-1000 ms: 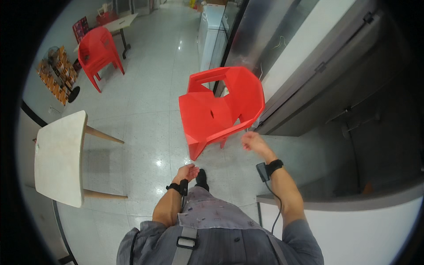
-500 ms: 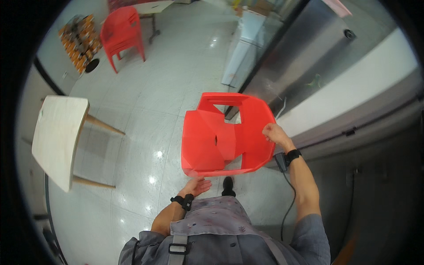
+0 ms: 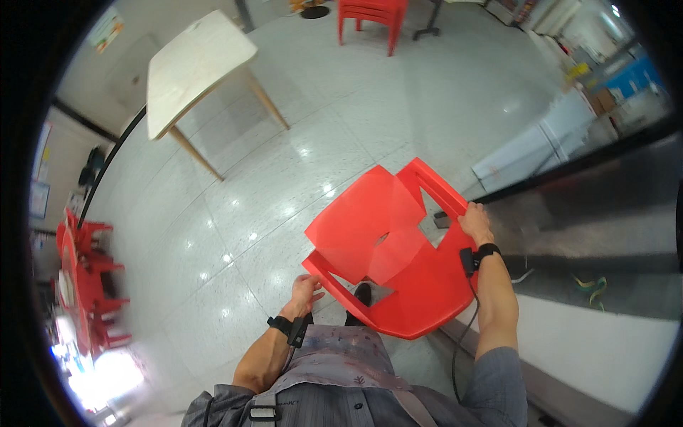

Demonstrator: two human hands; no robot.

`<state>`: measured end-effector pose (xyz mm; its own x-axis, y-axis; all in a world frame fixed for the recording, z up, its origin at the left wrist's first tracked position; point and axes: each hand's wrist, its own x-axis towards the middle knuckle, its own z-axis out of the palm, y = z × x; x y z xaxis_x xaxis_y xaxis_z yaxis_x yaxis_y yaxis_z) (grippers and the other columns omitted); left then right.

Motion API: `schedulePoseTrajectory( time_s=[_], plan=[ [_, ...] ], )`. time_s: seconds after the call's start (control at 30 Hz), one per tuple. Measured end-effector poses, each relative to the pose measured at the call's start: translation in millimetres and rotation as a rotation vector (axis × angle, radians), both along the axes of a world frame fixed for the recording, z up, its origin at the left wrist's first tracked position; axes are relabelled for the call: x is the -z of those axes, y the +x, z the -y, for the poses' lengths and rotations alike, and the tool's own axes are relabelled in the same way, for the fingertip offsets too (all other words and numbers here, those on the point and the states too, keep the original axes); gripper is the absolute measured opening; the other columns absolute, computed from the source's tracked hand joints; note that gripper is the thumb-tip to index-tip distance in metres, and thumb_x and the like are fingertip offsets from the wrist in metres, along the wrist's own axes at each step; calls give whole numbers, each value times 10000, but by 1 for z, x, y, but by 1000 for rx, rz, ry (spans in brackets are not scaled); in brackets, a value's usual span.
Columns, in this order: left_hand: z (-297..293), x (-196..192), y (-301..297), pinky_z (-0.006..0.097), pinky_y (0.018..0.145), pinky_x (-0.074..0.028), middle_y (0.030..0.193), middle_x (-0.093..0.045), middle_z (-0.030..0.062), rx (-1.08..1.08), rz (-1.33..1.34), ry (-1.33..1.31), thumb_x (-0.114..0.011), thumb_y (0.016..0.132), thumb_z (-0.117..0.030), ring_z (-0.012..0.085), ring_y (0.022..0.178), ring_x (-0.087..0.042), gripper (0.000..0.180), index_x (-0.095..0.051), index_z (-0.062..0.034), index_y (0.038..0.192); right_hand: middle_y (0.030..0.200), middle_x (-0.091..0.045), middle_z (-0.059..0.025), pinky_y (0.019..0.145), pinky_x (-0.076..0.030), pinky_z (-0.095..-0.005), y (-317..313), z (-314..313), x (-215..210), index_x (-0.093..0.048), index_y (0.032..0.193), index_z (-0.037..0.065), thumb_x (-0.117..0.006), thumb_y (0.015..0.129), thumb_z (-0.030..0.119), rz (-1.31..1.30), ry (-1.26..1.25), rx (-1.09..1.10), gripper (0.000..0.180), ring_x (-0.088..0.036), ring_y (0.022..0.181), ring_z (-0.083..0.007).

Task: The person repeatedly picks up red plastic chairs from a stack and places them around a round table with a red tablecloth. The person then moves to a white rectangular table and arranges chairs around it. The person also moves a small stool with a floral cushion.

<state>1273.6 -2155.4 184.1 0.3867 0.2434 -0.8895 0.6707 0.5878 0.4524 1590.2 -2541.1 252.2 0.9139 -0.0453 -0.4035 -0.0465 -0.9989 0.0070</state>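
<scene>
Shiny grey floor (image 3: 277,185), angular red chair (image 3: 409,260), seat (image 3: 359,210) w/ sm. slot (image 3: 383,238)

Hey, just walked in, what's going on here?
A person's right hand grips the right armrest of a red chair in front of them. Their left hand is at the left armrest; its grip is unclear. A pale-topped table stands ahead to the left, with stacked red chairs farther off.

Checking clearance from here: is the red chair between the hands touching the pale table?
No, a stretch of tiled floor shows between the red chair and the pale table.
</scene>
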Motion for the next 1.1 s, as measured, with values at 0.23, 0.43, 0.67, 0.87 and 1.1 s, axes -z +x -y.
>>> schedulePoseTrajectory(
  time_s=[0.23, 0.43, 0.67, 0.87, 1.1],
  plan=[
    [22, 4, -22, 388, 843, -491, 990, -622, 72, -109, 36, -327, -565, 911, -168, 210, 897, -586, 178, -582, -52, 1045, 1138, -586, -283, 915, -468, -488, 11, 46, 22, -516, 1191, -32, -612, 814, 166, -53, 119, -76, 436, -578, 1053, -439],
    [16, -7, -11, 379, 765, -554, 999, -647, 122, -52, 136, -163, -562, 907, -155, 235, 859, -651, 237, -588, 0, 1085, 1012, -653, -246, 848, -482, -447, 26, 80, 17, -616, 1044, -30, -610, 812, 146, -7, 385, -176, 291, -622, 982, -397],
    [-61, -115, 40, 278, 680, -542, 937, -641, 100, -275, 573, 6, -565, 899, -87, 161, 787, -633, 220, -578, 51, 1070, 987, -636, -74, 762, -497, -298, 48, 2, -182, -590, 1141, -40, -642, 852, 144, -385, 874, -65, 347, -608, 868, -148],
    [-102, -230, 61, 247, 571, -464, 822, -586, 29, -372, 752, 218, -567, 907, -228, 92, 678, -545, 218, -602, -18, 951, 905, -643, -54, 703, -515, -272, 9, -90, -343, -600, 1097, -3, -640, 845, 152, -67, 1172, 35, 298, -624, 767, -143],
    [-156, -267, 6, 235, 529, -401, 771, -537, -9, -462, 980, 312, -552, 908, -289, 76, 634, -484, 223, -578, -69, 875, 1324, -465, -84, 887, -476, -285, -73, -131, -410, -604, 1181, 146, -590, 911, 216, 359, 1085, -842, 279, -546, 1084, -176]
  ],
)
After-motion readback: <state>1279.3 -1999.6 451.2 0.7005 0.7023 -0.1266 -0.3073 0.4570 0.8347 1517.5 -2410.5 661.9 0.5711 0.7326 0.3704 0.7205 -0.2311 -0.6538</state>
